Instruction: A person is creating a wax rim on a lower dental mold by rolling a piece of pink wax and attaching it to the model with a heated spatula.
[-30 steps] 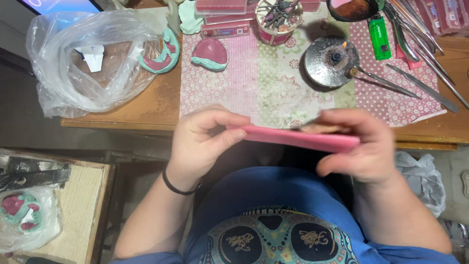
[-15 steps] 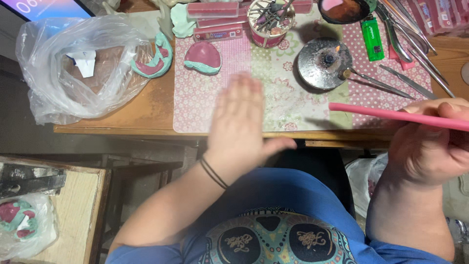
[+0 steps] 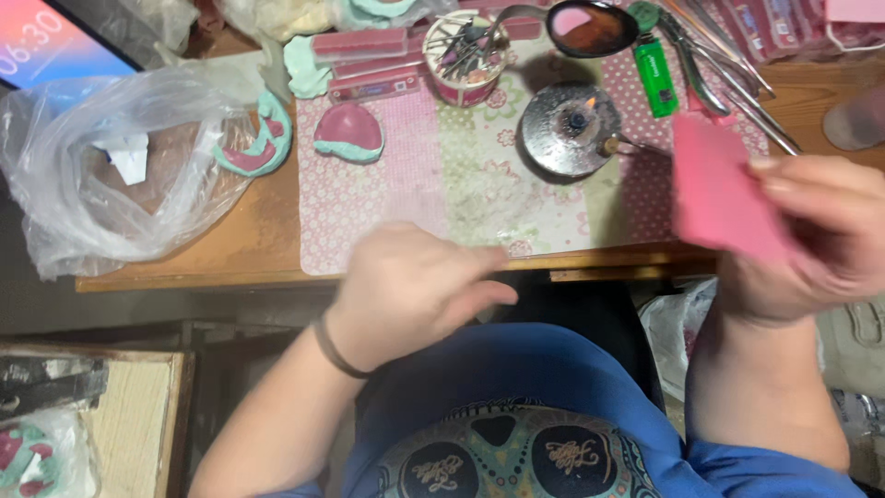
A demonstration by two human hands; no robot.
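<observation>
Head view, looking down at the desk (image 3: pixel 230 249) edge and the person's lap. Right hand (image 3: pixel 811 235) is motion-blurred; its outline is soft and the fingertips cannot be separated cleanly. The pink sheet (image 3: pixel 724 189) is blurred too, so its edges and thickness are hard to make out, and its right part is hidden behind the fingers. Tools at the top right are cut off by the frame edge.

Pink sheet: flat, plain pink, roughly rectangular, no visible marking. Held above the right end of the patterned mat (image 3: pixel 461 184), just right of the small metal burner (image 3: pixel 573 129), which shows a small flame. Its broad face is turned toward the camera; long axis runs from upper left to lower right, upper corner pointing toward the green lighter (image 3: pixel 655 77).

Right grip: fingers and thumb pressed onto the sheet's right side, pinching it. Left hand (image 3: pixel 415 290) hangs over the near desk edge, above the lap, holding nothing; fingers loosely curled, not closed. Dark band on the left wrist.

Also on the desk: a pink-and-green dental cast (image 3: pixel 348 133) on the mat, a round cup of small tools (image 3: pixel 466 57), and a crumpled clear plastic bag (image 3: pixel 111 175) at the left.
</observation>
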